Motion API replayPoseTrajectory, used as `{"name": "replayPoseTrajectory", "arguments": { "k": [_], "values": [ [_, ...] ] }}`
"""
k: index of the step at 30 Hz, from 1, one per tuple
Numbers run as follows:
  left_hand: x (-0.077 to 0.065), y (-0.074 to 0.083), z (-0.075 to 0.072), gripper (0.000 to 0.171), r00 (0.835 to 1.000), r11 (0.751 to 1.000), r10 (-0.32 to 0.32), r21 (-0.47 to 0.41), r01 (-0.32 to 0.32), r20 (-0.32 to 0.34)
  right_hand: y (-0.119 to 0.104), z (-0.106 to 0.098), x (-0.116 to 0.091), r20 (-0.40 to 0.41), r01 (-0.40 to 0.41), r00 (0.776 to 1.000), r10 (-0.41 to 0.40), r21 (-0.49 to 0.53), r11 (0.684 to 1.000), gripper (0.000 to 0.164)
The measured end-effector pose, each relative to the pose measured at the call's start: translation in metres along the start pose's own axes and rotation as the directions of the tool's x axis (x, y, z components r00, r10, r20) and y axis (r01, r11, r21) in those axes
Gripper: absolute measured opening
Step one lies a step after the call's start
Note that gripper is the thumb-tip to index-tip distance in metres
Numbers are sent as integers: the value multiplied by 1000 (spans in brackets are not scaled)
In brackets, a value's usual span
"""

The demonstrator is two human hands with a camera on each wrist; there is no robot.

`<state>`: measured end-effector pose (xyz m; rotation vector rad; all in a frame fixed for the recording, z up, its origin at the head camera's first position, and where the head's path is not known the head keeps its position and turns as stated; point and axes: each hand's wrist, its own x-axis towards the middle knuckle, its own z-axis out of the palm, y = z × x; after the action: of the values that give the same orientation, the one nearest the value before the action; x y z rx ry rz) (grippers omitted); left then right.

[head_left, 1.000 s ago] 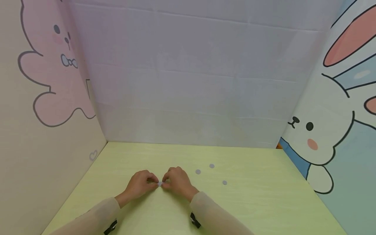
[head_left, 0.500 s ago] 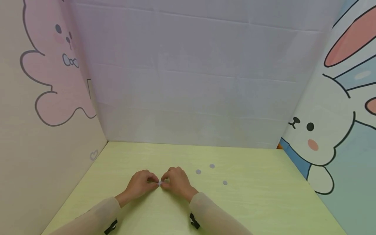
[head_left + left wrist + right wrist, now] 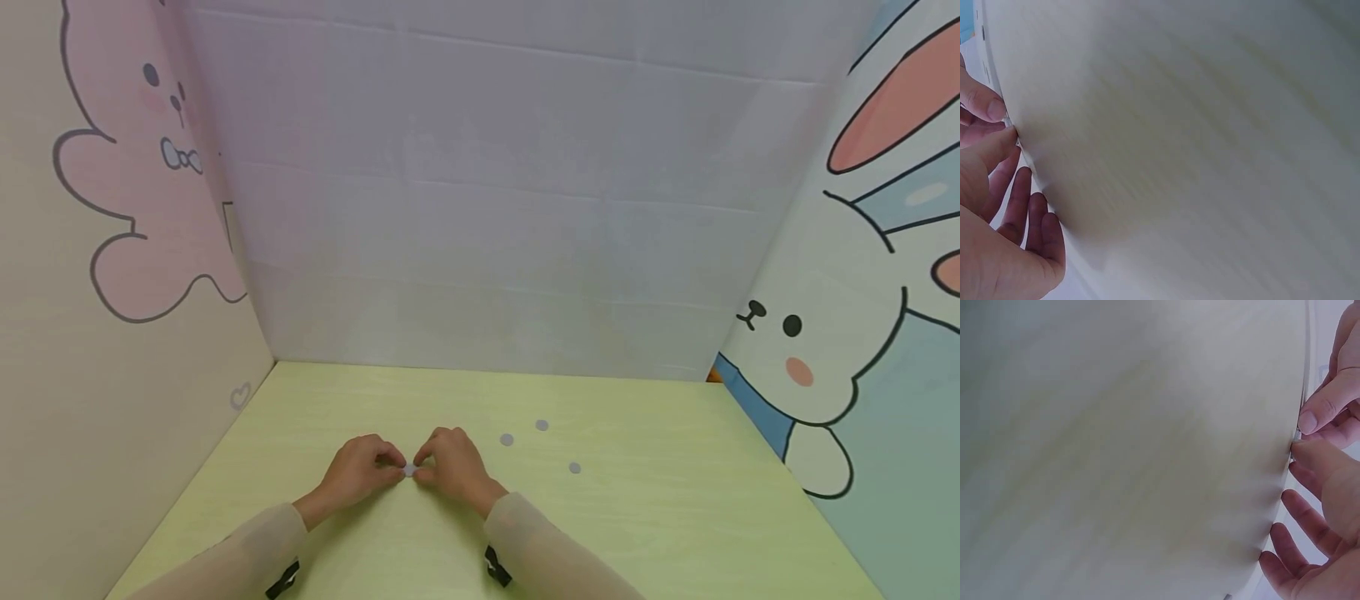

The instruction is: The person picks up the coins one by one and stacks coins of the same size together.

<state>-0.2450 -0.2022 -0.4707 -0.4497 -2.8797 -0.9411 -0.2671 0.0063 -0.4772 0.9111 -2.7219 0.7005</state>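
A small grey disc point(image 3: 409, 470) lies low over the table between the two hands in the head view. My left hand point(image 3: 358, 469) pinches its left edge with thumb and forefinger. From the other side, the thumb and forefinger of my right hand point(image 3: 454, 467) pinch its right edge. In the left wrist view the left hand point(image 3: 1007, 212) has its other fingers loosely bent close to the tabletop. The right wrist view likewise shows the right hand point(image 3: 1325, 512) with its fingertips right at the table surface. Fingertips cover most of the disc.
Right of the hands, three more grey discs lie flat on the pale yellow-green table point(image 3: 645, 517): one nearer point(image 3: 574, 468), a second disc point(image 3: 507, 439) and a third disc point(image 3: 542, 425) farther back. A pale back wall point(image 3: 487, 250) and printed side panels enclose the table.
Both hands stay nearly in place at the disc. The right fingertips shift slightly left, then back right, so a little more of the disc shows now. The three other discs stay put.
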Motion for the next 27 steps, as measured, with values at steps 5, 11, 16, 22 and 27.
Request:
{"name": "replayPoseTrajectory", "arguments": {
  "k": [5, 11, 16, 22, 27],
  "values": [
    [0, 1, -1, 8, 1000, 1000, -1, -3, 1, 6, -2, -1, -1, -2, -4, 1000, 4, -7, 1000, 9],
    [1, 0, -1, 8, 1000, 1000, -3, 1, 3, 6, -3, -3, 0, -8, 3, 1000, -3, -20, 1000, 10],
    [1, -2, 0, 8, 1000, 1000, 2, -2, -2, 6, -4, -4, -1, -3, -4, 1000, 4, -5, 1000, 10],
    [0, -2, -1, 8, 1000, 1000, 12, -7, -12, 5, -4, -4, 0, -1, -2, 1000, 2, -6, 1000, 8],
    [1, -2, -1, 7, 1000, 1000, 26, 0, -26, 6, -4, -4, 1, 7, -15, 1000, 15, 7, 1000, 8]
  ]
}}
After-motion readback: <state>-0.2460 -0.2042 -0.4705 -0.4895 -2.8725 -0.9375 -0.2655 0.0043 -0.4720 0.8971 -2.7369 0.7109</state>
